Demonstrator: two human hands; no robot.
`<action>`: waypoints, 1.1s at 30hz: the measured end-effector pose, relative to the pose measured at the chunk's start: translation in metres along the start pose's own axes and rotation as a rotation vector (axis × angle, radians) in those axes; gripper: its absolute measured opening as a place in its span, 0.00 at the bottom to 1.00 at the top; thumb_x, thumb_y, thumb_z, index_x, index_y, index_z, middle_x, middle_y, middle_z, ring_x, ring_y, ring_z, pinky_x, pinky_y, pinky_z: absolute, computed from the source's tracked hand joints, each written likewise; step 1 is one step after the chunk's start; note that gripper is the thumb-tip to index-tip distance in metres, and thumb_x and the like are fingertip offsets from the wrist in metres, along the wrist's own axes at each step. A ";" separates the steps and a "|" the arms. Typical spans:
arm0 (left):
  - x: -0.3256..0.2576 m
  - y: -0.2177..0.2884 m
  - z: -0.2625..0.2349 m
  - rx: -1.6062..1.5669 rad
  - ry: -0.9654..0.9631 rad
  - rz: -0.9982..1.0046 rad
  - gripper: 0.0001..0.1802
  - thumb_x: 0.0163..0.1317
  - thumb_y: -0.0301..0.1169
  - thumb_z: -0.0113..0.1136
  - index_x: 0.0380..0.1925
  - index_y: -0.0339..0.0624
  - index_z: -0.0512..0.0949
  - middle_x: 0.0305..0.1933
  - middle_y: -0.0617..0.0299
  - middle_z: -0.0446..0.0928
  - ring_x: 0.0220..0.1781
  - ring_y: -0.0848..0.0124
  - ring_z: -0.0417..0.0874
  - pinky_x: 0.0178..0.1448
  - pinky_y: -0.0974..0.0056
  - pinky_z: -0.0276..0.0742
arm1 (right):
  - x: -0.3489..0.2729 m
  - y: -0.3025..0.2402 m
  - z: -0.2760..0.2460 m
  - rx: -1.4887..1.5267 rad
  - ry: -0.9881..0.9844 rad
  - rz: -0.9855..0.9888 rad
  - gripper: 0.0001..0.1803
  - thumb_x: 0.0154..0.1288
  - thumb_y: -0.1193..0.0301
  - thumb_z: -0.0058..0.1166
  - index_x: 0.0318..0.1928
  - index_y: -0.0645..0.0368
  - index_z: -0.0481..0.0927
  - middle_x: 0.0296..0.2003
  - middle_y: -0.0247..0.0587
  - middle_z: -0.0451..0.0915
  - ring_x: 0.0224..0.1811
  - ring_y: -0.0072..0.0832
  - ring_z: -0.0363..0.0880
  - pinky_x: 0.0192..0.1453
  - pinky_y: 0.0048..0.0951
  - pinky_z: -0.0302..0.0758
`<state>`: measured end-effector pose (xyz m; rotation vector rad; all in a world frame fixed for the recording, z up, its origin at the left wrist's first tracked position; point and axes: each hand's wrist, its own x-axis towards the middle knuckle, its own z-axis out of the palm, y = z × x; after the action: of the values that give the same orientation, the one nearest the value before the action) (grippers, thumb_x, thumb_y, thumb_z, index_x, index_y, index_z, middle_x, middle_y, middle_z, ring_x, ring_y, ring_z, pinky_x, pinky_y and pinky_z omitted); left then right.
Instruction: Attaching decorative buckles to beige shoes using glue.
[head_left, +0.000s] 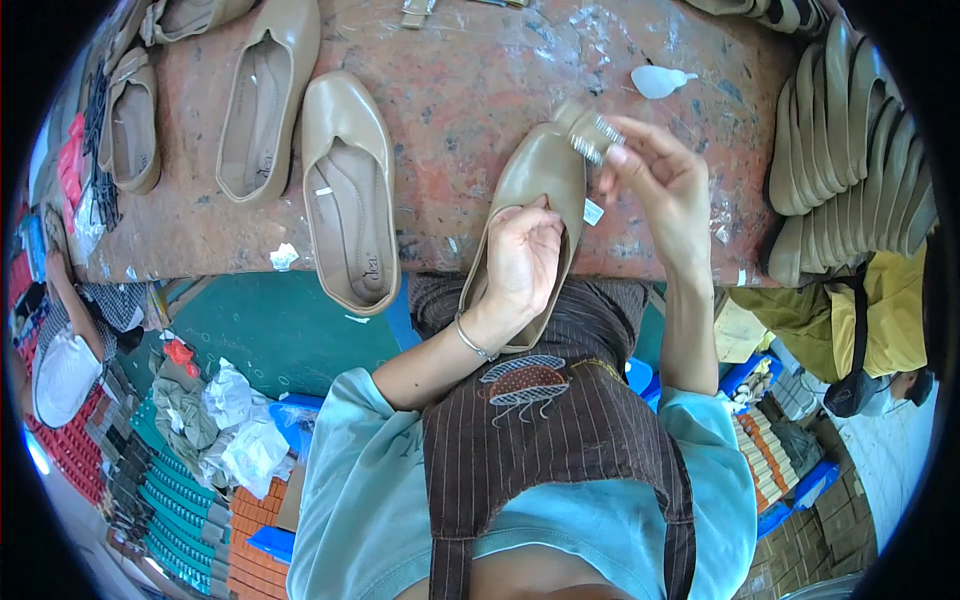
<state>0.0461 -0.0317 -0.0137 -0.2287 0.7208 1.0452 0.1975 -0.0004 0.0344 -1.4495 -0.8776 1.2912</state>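
Note:
A beige slip-on shoe (540, 165) lies at the table's near edge, toe pointing away from me. My left hand (525, 255) is closed on it at the opening, fingers curled over the upper's front edge. Above the toe, my right hand (660, 175) pinches a small beige trim piece with a shiny ribbed band (590, 135). Whether the piece touches the toe I cannot tell. Left of my hands sits another beige shoe (350, 130), its insole showing. A white bulb-shaped bottle with a thin nozzle (657, 81) lies beyond my right hand.
More beige shoes (262, 120) stand at the table's left. Stacked beige shoe parts (850, 170) rise along its right edge. Small white scraps (284, 257) dot the worn reddish tabletop (450, 90). Another person's arm (72, 300) shows at far left; yellow clothing (885, 310) at far right.

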 end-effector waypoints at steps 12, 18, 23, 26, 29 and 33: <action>-0.002 0.003 0.005 0.104 -0.093 0.009 0.21 0.56 0.16 0.47 0.52 0.26 0.71 0.52 0.49 0.77 0.57 0.62 0.78 0.66 0.57 0.71 | -0.016 0.025 0.009 -0.027 -0.038 0.131 0.05 0.65 0.78 0.64 0.40 0.65 0.84 0.25 0.32 0.82 0.24 0.14 0.78 0.26 0.17 0.74; 0.000 0.004 0.010 0.133 -0.038 0.011 0.18 0.61 0.19 0.50 0.52 0.27 0.72 0.51 0.50 0.79 0.58 0.63 0.78 0.65 0.58 0.72 | -0.013 0.024 0.011 -0.117 -0.011 0.155 0.05 0.62 0.79 0.65 0.38 0.66 0.83 0.24 0.32 0.80 0.23 0.15 0.79 0.26 0.18 0.75; 0.001 0.000 0.013 0.209 0.034 0.012 0.14 0.72 0.30 0.57 0.52 0.33 0.76 0.50 0.56 0.81 0.53 0.70 0.80 0.58 0.63 0.76 | -0.013 0.028 0.015 -0.199 0.096 0.115 0.10 0.58 0.78 0.67 0.32 0.65 0.76 0.22 0.32 0.79 0.23 0.13 0.77 0.26 0.18 0.72; 0.003 -0.002 0.015 0.256 0.080 0.039 0.13 0.73 0.32 0.59 0.50 0.36 0.77 0.49 0.59 0.81 0.51 0.73 0.81 0.55 0.66 0.78 | -0.015 0.026 0.022 -0.285 0.125 0.089 0.11 0.56 0.78 0.68 0.31 0.63 0.74 0.20 0.31 0.78 0.22 0.12 0.75 0.25 0.19 0.70; 0.001 0.008 0.018 0.279 0.099 -0.013 0.13 0.73 0.31 0.58 0.52 0.37 0.77 0.50 0.59 0.81 0.53 0.72 0.82 0.59 0.64 0.79 | -0.025 0.017 0.028 -0.337 0.125 0.102 0.10 0.57 0.78 0.67 0.34 0.62 0.76 0.23 0.30 0.79 0.21 0.12 0.73 0.23 0.19 0.68; -0.037 0.040 0.027 0.136 -0.093 -0.191 0.16 0.74 0.32 0.55 0.57 0.39 0.74 0.54 0.58 0.80 0.56 0.67 0.82 0.63 0.59 0.78 | -0.041 0.002 0.005 0.101 0.049 0.030 0.07 0.64 0.79 0.63 0.40 0.60 0.78 0.27 0.30 0.79 0.22 0.13 0.72 0.23 0.19 0.66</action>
<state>0.0121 -0.0244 0.0363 -0.1275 0.6699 0.8166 0.1847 -0.0387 0.0439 -1.4134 -0.7511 1.2984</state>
